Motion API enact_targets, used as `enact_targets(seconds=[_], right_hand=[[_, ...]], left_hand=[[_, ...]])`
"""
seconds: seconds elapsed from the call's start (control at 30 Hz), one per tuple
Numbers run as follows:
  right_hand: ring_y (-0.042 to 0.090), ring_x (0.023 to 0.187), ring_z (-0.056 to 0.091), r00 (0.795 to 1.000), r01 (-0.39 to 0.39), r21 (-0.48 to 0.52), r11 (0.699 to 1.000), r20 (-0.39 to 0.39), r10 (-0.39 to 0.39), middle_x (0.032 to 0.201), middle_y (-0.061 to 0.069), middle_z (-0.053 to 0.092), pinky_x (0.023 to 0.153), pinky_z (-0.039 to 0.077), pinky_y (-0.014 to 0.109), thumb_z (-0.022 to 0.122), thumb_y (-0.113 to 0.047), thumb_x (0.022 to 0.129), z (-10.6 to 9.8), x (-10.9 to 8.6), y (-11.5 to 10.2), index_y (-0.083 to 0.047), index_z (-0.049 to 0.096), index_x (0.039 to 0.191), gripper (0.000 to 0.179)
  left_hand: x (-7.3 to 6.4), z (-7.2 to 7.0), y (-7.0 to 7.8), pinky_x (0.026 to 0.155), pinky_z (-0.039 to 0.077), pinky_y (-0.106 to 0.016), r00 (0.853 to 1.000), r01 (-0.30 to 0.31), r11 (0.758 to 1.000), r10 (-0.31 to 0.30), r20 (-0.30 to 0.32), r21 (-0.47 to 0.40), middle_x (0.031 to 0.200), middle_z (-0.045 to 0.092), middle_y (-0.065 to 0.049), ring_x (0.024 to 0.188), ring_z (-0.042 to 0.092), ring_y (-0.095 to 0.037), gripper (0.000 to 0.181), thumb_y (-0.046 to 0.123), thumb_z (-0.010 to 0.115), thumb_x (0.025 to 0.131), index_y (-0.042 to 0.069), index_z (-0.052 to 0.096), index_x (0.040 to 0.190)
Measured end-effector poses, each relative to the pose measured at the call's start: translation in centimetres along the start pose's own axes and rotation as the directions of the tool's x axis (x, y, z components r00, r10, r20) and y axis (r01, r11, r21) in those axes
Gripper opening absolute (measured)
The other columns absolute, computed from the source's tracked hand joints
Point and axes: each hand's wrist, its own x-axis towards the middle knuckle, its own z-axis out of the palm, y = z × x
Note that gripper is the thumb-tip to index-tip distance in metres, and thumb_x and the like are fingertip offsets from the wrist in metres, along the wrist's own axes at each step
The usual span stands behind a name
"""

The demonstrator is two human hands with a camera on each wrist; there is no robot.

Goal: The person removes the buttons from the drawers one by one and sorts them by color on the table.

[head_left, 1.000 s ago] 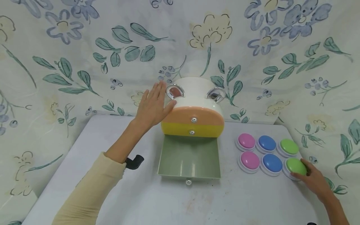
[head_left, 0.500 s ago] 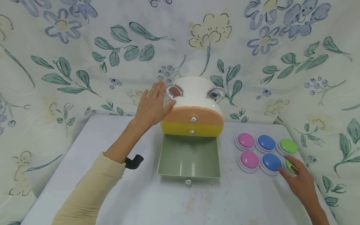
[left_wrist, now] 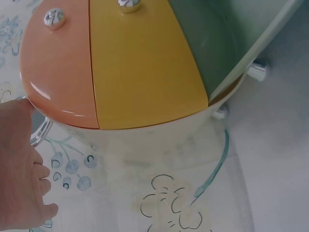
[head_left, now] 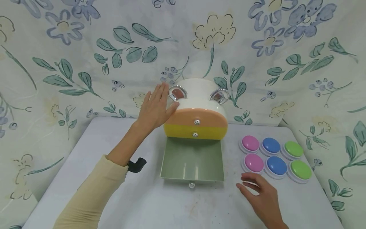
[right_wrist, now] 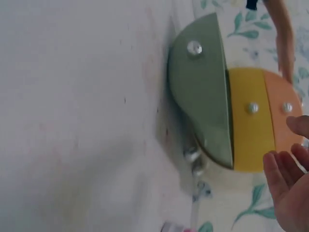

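Observation:
A small white drawer cabinet (head_left: 200, 93) stands at the back of the table, with an orange drawer (head_left: 183, 117) and a yellow drawer (head_left: 180, 131) pushed in. Its green bottom drawer (head_left: 192, 159) is pulled out toward me. My left hand (head_left: 154, 106), fingers straight, rests against the cabinet's left side near a chrome handle (head_left: 178, 93). Over the table to the right of the green drawer hovers my right hand (head_left: 261, 197), fingers loosely bent with nothing between them. Just beyond its fingertips sits a pink domed button (head_left: 254, 162) on a white base.
Two rows of domed buttons lie on the right: another pink button (head_left: 250, 143), blue buttons (head_left: 276, 165) and green buttons (head_left: 301, 169). Flowered cloth (head_left: 114, 79) hangs behind the white table (head_left: 160, 206). A black strap piece (head_left: 137, 164) shows by the left wrist.
My right hand has left the front green button and moved left past the blue one to near the front pink one. The buttons stand where they were. My left hand has stayed put.

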Motion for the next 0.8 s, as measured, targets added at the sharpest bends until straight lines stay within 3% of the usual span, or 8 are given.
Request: enact_targets(seconds=[0.13,0.33,0.43,0.8], right_hand=[[0.022,0.095,0.071,0.988,-0.021,0.108,0.994,0.153,0.005,0.103,0.004,0.071,0.079,0.058,0.031,0.083,0.0,0.078,2.9,-1.5,-1.3,-0.008,0.071,0.108,0.033],[0.029,0.099,0.069,0.929,0.11,0.191,0.975,0.33,-0.17,0.109,0.01,0.07,0.08,0.058,0.029,0.083,-0.007,0.081,7.0,-2.6,-1.1,0.0,0.069,0.114,0.037],[0.03,0.101,0.069,0.918,0.117,0.191,0.975,0.353,-0.18,0.112,0.013,0.07,0.081,0.057,0.027,0.083,-0.01,0.082,8.5,-2.5,-1.1,0.003,0.068,0.116,0.04],[0.03,0.106,0.068,0.929,0.061,0.141,0.988,0.354,-0.108,0.117,0.013,0.07,0.084,0.055,0.024,0.081,-0.009,0.083,11.5,-2.3,-1.0,-0.002,0.066,0.12,0.04]], left_hand=[[0.0,0.1,0.0,0.12,0.005,-0.05,1.0,0.0,1.0,0.0,-0.005,0.005,0.166,0.006,-0.015,0.152,0.003,-0.029,0.083,0.052,0.039,0.103,0.001,0.005,0.159],[0.0,0.1,0.0,0.12,0.004,-0.05,1.0,0.002,1.0,-0.002,-0.004,0.005,0.166,0.006,-0.015,0.152,0.002,-0.028,0.083,0.052,0.039,0.103,0.001,0.005,0.159],[0.0,0.1,0.1,0.121,0.004,-0.05,1.0,0.004,1.0,-0.004,0.002,0.001,0.166,0.005,-0.014,0.152,0.001,-0.028,0.083,0.052,0.038,0.103,0.002,0.005,0.159],[0.0,0.1,0.0,0.12,0.003,-0.05,1.0,0.009,1.0,-0.009,0.001,0.01,0.166,0.005,-0.014,0.152,0.002,-0.029,0.083,0.053,0.038,0.103,0.002,0.004,0.159]])
